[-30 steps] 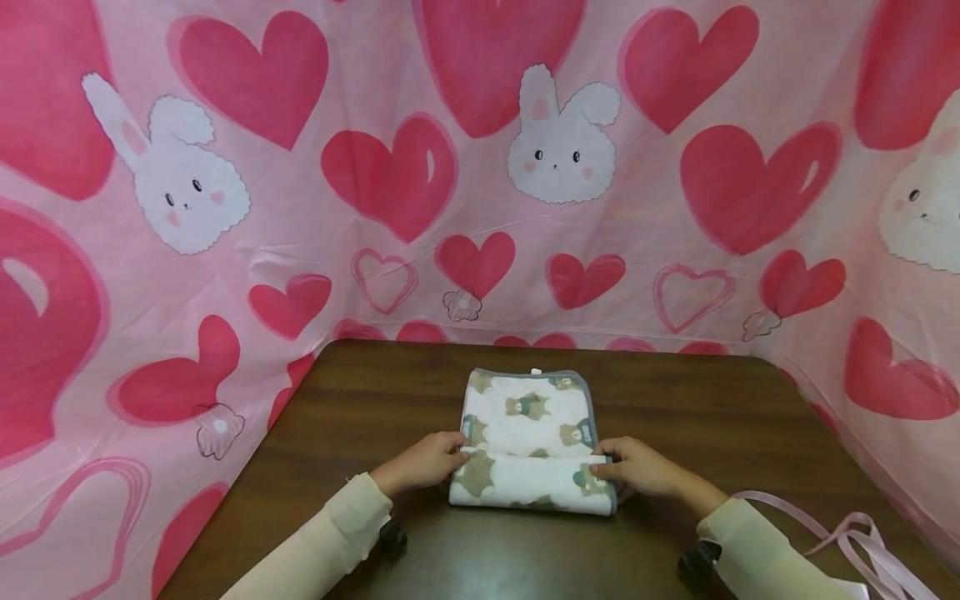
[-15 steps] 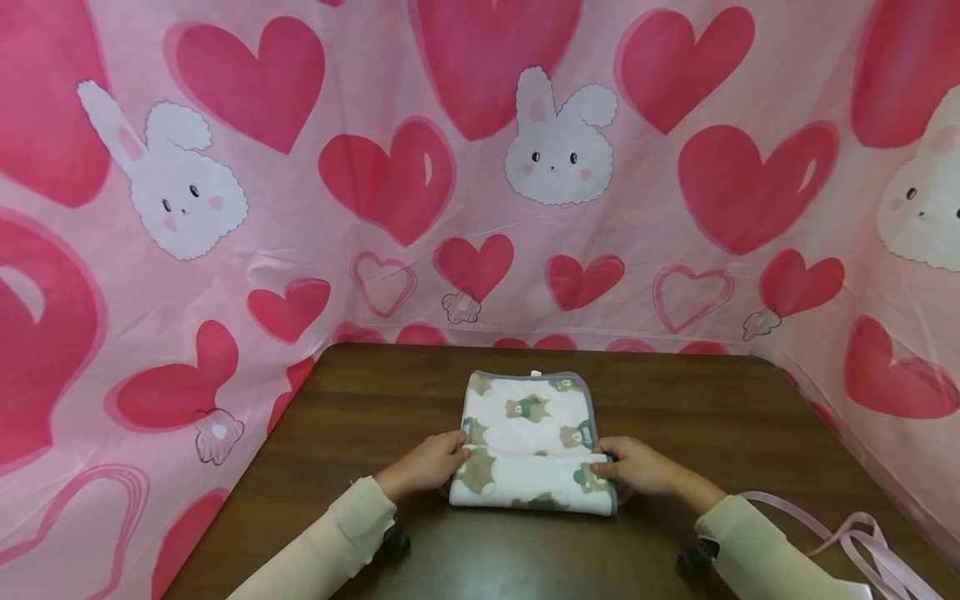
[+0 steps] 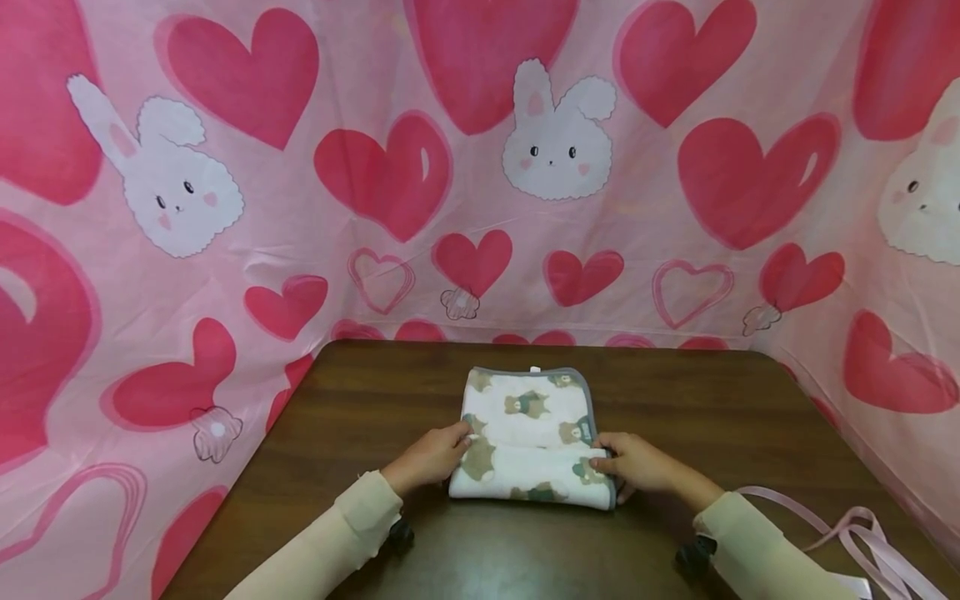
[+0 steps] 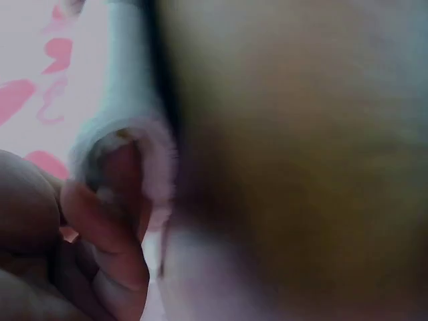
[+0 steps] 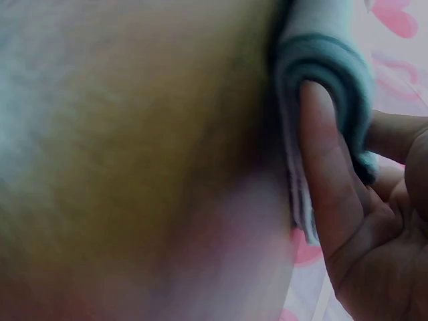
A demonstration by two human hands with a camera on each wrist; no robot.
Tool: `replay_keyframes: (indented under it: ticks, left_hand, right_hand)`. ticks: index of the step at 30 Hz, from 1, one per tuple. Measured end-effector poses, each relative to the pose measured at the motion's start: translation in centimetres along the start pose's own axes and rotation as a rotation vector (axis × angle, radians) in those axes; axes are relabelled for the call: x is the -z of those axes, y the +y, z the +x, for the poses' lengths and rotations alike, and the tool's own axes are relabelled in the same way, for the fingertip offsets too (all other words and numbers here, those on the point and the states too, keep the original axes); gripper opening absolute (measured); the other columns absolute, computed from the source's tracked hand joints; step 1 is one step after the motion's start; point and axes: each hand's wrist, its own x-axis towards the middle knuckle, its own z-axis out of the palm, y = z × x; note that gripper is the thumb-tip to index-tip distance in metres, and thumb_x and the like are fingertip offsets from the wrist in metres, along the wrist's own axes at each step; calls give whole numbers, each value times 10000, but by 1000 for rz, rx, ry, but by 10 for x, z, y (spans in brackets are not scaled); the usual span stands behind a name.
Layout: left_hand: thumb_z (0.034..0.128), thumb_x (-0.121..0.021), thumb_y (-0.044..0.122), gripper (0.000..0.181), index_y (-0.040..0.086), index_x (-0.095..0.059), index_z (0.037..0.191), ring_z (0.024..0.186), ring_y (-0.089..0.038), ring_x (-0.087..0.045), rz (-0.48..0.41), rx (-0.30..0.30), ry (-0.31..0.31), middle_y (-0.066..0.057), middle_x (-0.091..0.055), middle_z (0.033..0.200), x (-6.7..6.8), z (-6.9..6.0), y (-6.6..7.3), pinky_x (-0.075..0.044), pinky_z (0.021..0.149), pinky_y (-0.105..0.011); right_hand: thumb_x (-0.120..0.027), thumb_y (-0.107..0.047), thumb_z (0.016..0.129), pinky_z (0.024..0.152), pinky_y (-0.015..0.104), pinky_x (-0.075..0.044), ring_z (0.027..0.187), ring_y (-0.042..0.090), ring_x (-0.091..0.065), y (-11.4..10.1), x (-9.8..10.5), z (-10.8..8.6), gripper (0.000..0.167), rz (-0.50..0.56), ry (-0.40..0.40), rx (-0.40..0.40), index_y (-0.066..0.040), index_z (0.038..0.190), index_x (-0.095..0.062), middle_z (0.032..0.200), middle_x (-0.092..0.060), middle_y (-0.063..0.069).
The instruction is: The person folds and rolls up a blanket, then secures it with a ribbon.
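Observation:
A white towel (image 3: 527, 402) with brown bears and grey edging lies folded on the table, its near part turned over into a flap (image 3: 534, 483). At the flap's left end, my left hand (image 3: 429, 457) pinches the cloth. My right hand (image 3: 637, 463) grips the right end, thumb on top. In the left wrist view, fingers (image 4: 110, 231) of that hand reach into the rounded fold of the towel (image 4: 127, 80). The right wrist view has one finger (image 5: 319, 134) inside the towel's curled grey-edged fold (image 5: 334, 57), with another digit outside it.
The dark wooden table (image 3: 390, 392) extends around the towel. Pink ribbon (image 3: 862, 533) lies loosely at the right front, beside a small white item (image 3: 855, 586). A pink heart-and-rabbit sheet (image 3: 480, 200) hangs behind the table and along both sides.
My left hand has shifted slightly up and right, with the flap's left end raised a little. The right hand stays nearly in place, still holding the towel.

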Motion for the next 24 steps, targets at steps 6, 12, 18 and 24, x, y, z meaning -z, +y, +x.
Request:
replay_keyframes:
  ticks: [6, 12, 18, 24]
  left_hand:
    - [1042, -461, 168, 102, 147, -560, 1026, 397, -142, -455, -13, -4, -24, -8, -482, 651, 3, 3, -2, -433, 369, -296]
    - [1041, -465, 177, 100, 158, -563, 1046, 404, -164, -468, -42, 31, -60, -25, -520, 718, 5, 6, -5, -442, 361, -302]
    - [1047, -453, 179, 136, 148, -563, 1121, 436, -168, -480, -75, 35, -80, -45, -542, 821, 3, 7, -5, -461, 366, -315]
    - [1059, -421, 210, 138, 180, -531, 1137, 439, -186, -476, -122, 87, -152, -82, -519, 818, 4, 6, -6, -478, 383, -340]
  right_hand:
    - [-639, -182, 954, 477, 420, -542, 563, 228, -621, 1, -2, 2, 145, -22, 44, 15, -53, 986, -581, 812, -553, 86]
    - [-624, -188, 965, 473, 416, -540, 546, 227, -615, -1, -3, 3, 150, -23, 62, 5, -51, 999, -576, 794, -555, 84]
    - [-603, -223, 978, 449, 410, -529, 493, 223, -584, -2, 0, 1, 169, -34, 63, -5, -63, 1023, -576, 745, -541, 85]
    - [-586, -266, 985, 438, 402, -523, 501, 203, -563, 2, 2, 1, 181, -48, 35, -10, -88, 1009, -570, 701, -530, 79]
